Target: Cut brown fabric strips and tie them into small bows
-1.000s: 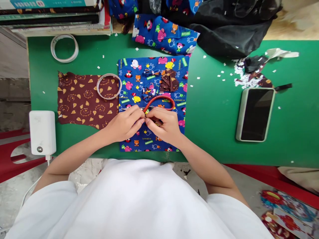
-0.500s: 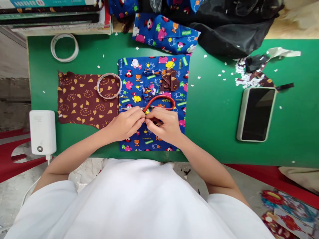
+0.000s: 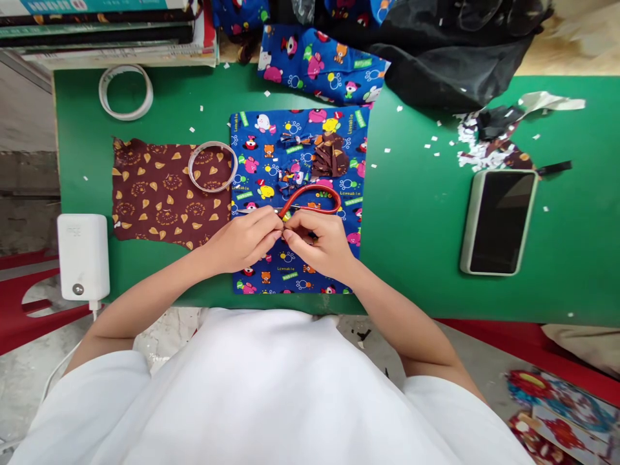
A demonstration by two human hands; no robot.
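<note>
Now left hand (image 3: 245, 240), right hand (image 3: 323, 245) pinch one tiny scrap (image 3: 285, 221), grips closed; slack fingers might drop it by scissors (image 3: 310, 194).

Bright even daylight, soft shadows, sharp centre, wide-angle stretch at the edges

Near the middle, the blue cloth (image 3: 256, 165) is showing a print of pink, yellow, orange and white cartoon animals, and the scissors (image 3: 310, 188) lying on it are showing red handles. To the left, the brown cloth (image 3: 155, 194) is carrying golden leaf shapes, while the table (image 3: 411, 226) is showing plain green. On the right, the phone (image 3: 498, 223) is showing a black screen.
</note>
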